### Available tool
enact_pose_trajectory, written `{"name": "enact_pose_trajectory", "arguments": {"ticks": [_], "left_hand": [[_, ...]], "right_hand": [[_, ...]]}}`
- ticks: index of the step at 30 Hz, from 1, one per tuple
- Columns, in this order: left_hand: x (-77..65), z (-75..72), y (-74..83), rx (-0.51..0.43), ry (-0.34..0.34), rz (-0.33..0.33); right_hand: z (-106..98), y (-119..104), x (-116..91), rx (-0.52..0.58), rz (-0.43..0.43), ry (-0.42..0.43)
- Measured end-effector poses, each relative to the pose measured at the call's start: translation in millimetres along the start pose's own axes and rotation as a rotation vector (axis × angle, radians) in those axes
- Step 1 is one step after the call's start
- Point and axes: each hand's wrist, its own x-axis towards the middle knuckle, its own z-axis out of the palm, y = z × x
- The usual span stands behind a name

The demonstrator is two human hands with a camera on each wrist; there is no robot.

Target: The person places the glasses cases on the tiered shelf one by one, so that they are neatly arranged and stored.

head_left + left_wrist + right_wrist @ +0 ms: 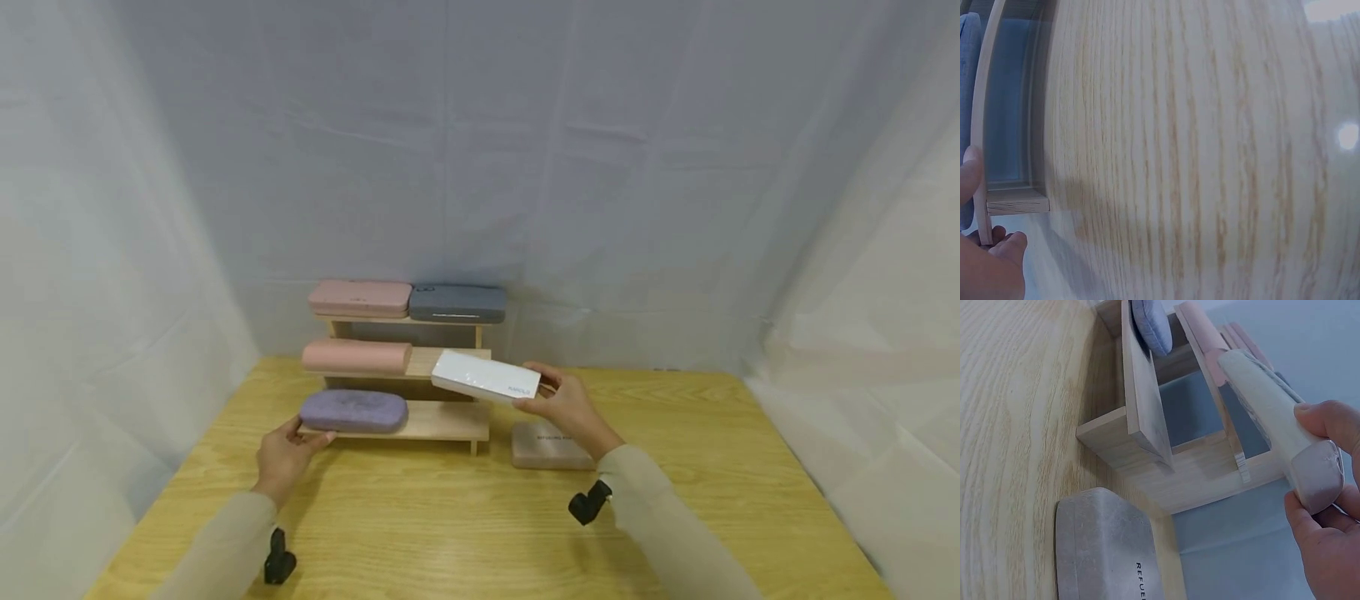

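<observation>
My right hand [564, 408] grips the right end of a white glasses case [483, 375], held tilted in front of the middle step of a wooden display stand [446, 421]. In the right wrist view, the thumb lies on one side of the white case [1272, 406] and the fingers on the other. My left hand [283, 457] pinches the left end of the stand's lowest step, beside a purple glasses case [352, 411]. The left wrist view shows the thumb at the front of that board [980, 100], with fingers curled round its end.
A pink case [360, 298] and a dark blue-grey case [457, 303] fill the top step. On the middle step's left lies a salmon case [356, 357]. A beige case with lettering [543, 450] rests on the wooden table [450, 525], right of the stand, below my right hand.
</observation>
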Motion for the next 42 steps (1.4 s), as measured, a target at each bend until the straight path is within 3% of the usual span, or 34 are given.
{"name": "enact_pose_trajectory", "arguments": {"ticks": [13,21,27,42], "left_hand": [[0.5,-0.9,0.5,0.005,0.000,0.010],[0.7,-0.7,0.7,0.015,0.004,0.016],[0.6,-0.1,-0.2,0.019,0.006,0.025],[0.5,-1.6,-0.2,0.022,0.009,0.025]], "right_hand": [[10.1,-0.3,29.1,-0.006,0.022,0.004],[9.0,7.5,49.6,-0.042,0.010,-0.098],[7.7,8.2,54.9,-0.061,0.020,-0.125],[22.4,3.4,56.1,-0.010,0.034,-0.050]]}}
